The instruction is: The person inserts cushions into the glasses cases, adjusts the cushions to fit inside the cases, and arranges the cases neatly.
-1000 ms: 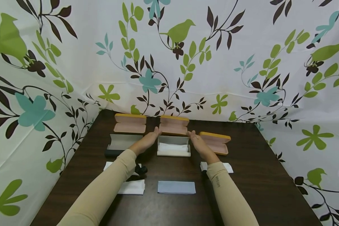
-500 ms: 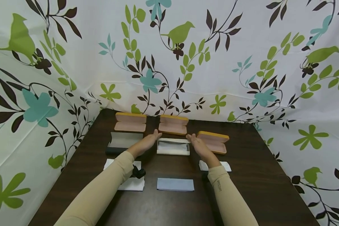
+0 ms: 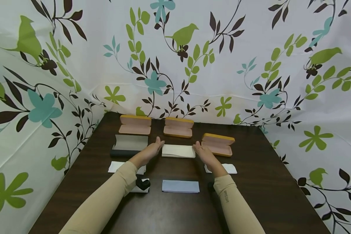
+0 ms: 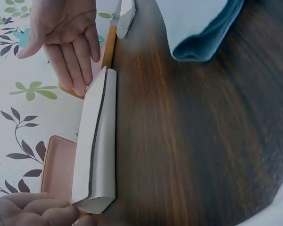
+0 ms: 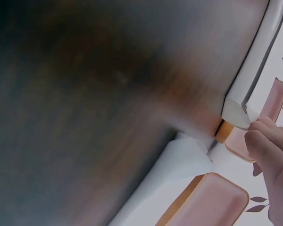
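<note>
A white glasses case [image 3: 178, 151] lies in the middle of the dark table, its flap folded down over the front. My left hand [image 3: 149, 151] is at the case's left end, its fingers fairly straight and angled to the far corner. At the other end is my right hand [image 3: 205, 155], fingers extended beside the flap. In the left wrist view, the right hand [image 4: 66, 42] shows its palm, and the left hand's fingers [image 4: 47, 207] are close to the near end of the case. Neither hand grips it; whether the fingertips touch it is hard to tell.
Open yellow cases with pink lining stand at back left [image 3: 135, 124], back middle [image 3: 178, 127] and right [image 3: 217, 144]. An open dark case [image 3: 130, 145] sits left. Nearer are a folded blue cloth [image 3: 180, 186] and white cloths, one [image 3: 229, 168] by the right wrist.
The white case's flap has come down towards me, hiding the white cloth and the inside that showed before. Both hands stay at its ends, with slight shifts.
</note>
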